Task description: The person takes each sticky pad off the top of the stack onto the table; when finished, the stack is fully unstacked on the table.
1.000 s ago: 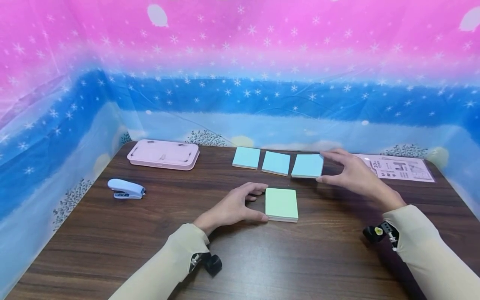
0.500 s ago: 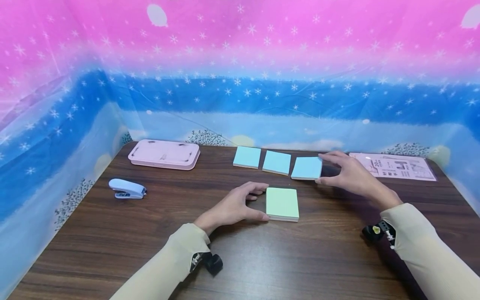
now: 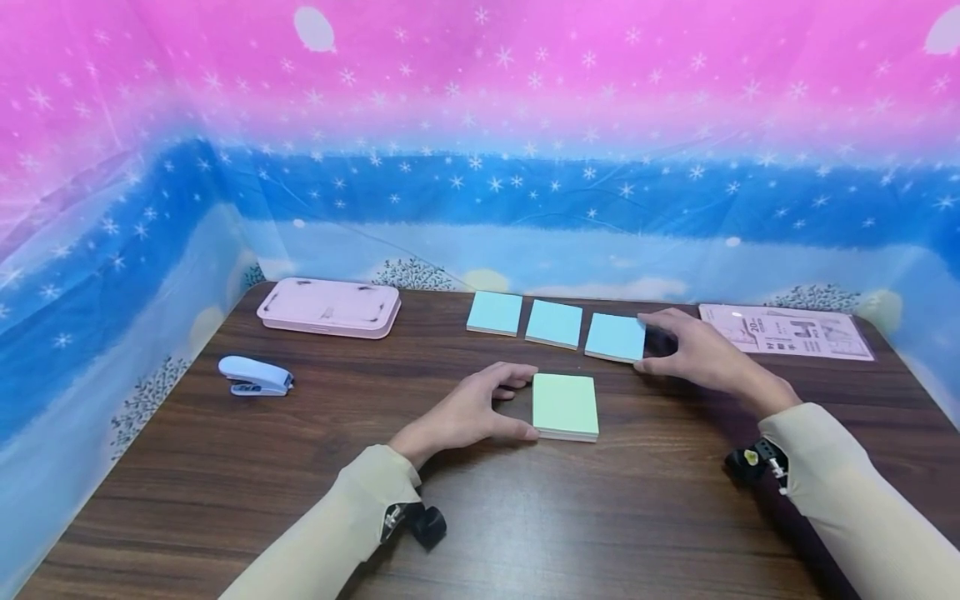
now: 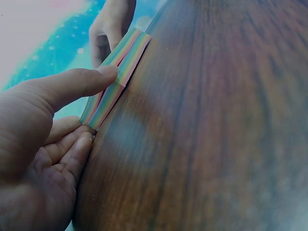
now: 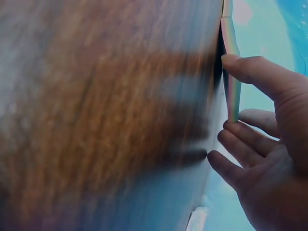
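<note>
My left hand (image 3: 468,410) pinches the left side of a light green sticky note pad (image 3: 565,403), thumb at its near corner and fingers at the far one. In the left wrist view the green pad's rainbow-striped edge (image 4: 118,79) shows a gap between two layers. My right hand (image 3: 697,350) grips the right side of a light blue sticky note pad (image 3: 615,337) between thumb and fingers. The right wrist view shows that pad's thin striped edge (image 5: 233,91) beside the thumb. Two more light blue pads, one in the middle (image 3: 553,322) and one at left (image 3: 494,312), complete the back row.
A pink tin case (image 3: 328,307) lies at the back left, with a pale blue stapler (image 3: 257,377) in front of it. Behind my right hand is a pink printed card (image 3: 798,332). A snowflake-patterned cloth (image 3: 480,192) hangs along the back and left of the wooden table (image 3: 517,533).
My right hand has brought the right-hand blue pad slightly nearer to me. The left hand stays in place at the green pad.
</note>
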The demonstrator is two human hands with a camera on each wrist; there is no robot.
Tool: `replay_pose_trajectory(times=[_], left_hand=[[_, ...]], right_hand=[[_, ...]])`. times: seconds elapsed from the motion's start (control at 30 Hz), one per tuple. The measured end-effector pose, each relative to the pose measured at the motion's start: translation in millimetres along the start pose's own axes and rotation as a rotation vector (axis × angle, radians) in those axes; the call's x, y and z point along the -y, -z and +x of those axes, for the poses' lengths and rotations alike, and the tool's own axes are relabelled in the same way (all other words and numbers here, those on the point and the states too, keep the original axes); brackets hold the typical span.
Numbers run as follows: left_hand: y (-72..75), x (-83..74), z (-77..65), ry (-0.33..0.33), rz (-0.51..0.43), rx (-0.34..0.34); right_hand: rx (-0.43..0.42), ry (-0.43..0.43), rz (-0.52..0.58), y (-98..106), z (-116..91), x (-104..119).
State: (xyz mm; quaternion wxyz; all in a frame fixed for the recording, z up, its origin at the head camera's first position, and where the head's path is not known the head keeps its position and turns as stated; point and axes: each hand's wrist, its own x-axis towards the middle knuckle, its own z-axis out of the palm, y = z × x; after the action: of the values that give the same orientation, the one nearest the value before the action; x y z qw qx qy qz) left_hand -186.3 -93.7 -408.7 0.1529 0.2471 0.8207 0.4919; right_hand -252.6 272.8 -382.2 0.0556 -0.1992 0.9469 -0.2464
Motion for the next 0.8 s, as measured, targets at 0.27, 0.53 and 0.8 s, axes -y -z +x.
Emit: replay_pose_trajectory(times=[0.27,0.53,0.8], left_hand=[[-0.1,-0.5,-0.8,-0.003,-0.003,-0.001],[-0.4,-0.7,-0.7,-0.009,0.0,0.0],[0.0,-1.0,-0.9,-0.011,-0.001,-0.004]], right_hand=[[0.014,0.012,-0.008,-2,0,2],[-0.056,0.039,0.016,1,-5,7],[-0.123,0.057,0.045,5,-13,28]])
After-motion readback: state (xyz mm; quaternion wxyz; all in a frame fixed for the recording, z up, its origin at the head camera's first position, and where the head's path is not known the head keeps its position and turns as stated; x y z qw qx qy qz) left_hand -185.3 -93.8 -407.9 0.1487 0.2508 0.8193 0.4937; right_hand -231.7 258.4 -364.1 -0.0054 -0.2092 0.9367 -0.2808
